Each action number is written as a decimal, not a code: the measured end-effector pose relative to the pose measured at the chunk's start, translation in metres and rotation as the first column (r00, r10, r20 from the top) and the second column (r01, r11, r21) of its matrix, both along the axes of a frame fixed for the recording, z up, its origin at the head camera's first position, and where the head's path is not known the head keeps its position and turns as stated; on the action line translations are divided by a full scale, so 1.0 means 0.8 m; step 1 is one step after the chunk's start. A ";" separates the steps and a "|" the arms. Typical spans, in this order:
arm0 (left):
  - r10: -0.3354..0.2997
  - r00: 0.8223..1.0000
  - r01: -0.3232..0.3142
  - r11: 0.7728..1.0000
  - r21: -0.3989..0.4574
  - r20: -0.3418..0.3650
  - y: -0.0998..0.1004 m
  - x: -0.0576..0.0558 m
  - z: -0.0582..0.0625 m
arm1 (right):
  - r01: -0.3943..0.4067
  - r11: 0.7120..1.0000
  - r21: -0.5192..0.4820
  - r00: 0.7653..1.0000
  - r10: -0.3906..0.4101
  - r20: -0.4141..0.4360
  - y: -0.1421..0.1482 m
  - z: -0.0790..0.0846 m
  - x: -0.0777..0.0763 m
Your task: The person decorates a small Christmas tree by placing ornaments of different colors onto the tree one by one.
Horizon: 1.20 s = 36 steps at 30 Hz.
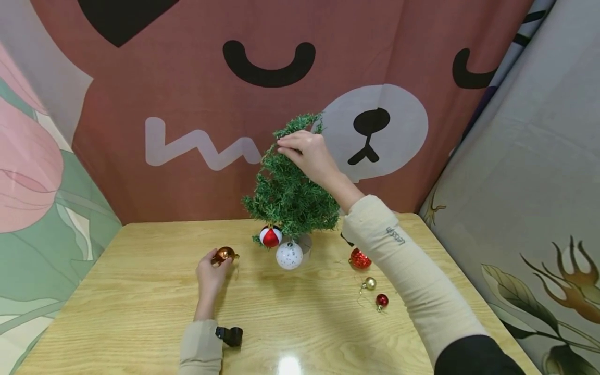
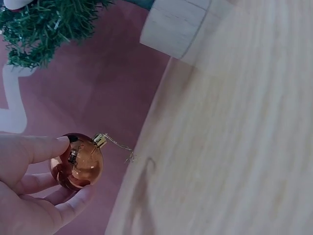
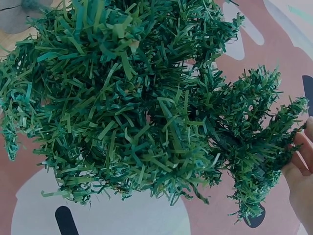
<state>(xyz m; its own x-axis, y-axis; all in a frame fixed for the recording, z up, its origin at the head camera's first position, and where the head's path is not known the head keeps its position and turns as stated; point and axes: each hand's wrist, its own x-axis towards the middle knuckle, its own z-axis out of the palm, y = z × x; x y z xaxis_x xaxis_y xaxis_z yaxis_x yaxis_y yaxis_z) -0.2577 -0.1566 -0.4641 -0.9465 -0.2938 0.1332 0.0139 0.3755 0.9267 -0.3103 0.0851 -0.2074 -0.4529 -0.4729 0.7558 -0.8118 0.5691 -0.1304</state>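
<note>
Left hand (image 1: 211, 278) gripping a copper ball (image 1: 224, 254), right hand (image 1: 310, 156) pinching a small green tree (image 1: 296, 200) near its top

With the tree as the centre of the dial in the head view, the copper ball is at eight o'clock, thumb and fingers of the left hand curled round it, its gold cap turned to three o'clock and a thin loop trailing from it; the right hand is near twelve o'clock, thumb and fingertips drawn together on the greenery; a red-and-white ball (image 1: 271, 237) hangs from a low branch at seven o'clock and a speckled white ball (image 1: 289, 255) at six; between four and five o'clock a glittery red ball (image 1: 360, 259), a small gold ball (image 1: 371, 283) and a small dark-red ball (image 1: 382, 300) lie on the counter (image 1: 140, 291)
</note>
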 end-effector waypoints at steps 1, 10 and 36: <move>0.000 1.000 0.000 1.000 0.011 -0.008 0.000 -0.001 0.002 | -0.002 1.000 -0.001 1.000 0.002 -0.002 0.000 0.000 0.000; -0.007 0.998 0.010 0.999 0.050 -0.064 0.002 0.000 0.023 | -0.018 1.000 0.004 1.000 0.019 -0.007 -0.001 0.000 -0.002; 0.022 0.989 -0.009 0.996 0.086 -0.144 0.010 0.012 0.075 | -0.045 0.999 -0.004 0.998 0.044 -0.037 0.004 -0.006 -0.006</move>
<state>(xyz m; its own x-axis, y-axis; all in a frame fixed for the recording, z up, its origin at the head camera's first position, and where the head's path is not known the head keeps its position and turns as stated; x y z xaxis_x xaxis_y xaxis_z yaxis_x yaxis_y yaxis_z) -0.2479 -0.1490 -0.4043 -0.9145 -0.3245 0.2418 0.1444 0.2965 0.9441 -0.3153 0.0886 -0.2119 -0.4031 -0.4885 0.7739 -0.8407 0.5317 -0.1022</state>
